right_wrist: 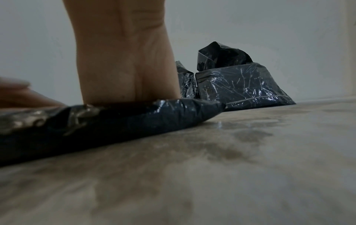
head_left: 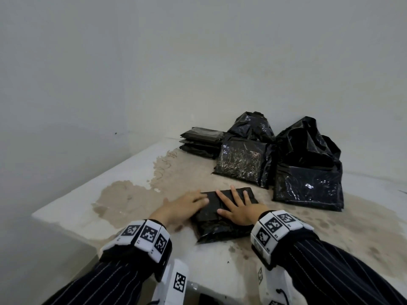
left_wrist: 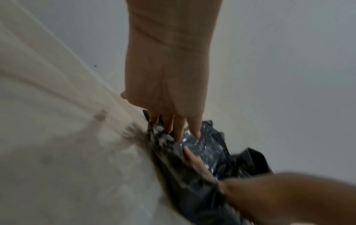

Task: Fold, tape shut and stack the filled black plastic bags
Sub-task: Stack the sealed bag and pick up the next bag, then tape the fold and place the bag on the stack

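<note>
- My left hand (head_left: pixel 184 203) lies flat on the left part of the black bag (head_left: pixel 222 225) in front of me, fingers straight and pressing down on the plastic.
- My right hand (head_left: pixel 239 206) lies flat on the same bag just beside the left, fingers spread and straight, palm down.
- Neither hand grips anything; both only press on the bag's top.
- The bag sits near the front of the stained table (head_left: pixel 123 201), its far end folded over under my fingers.
- From the right wrist, the bag (right_wrist: pixel 134 120) looks full and low against the tabletop, with my palm (right_wrist: pixel 123 68) on it.
- From the left wrist, my left fingers (left_wrist: pixel 179 129) touch the crinkled plastic (left_wrist: pixel 202 146); that view is blurred.
- A stack of flat folded bags (head_left: pixel 201 140) lies at the back by the wall.
- Three filled bags with open tops (head_left: pixel 308 172) stand to the right of that stack, well apart from my hands.
</note>
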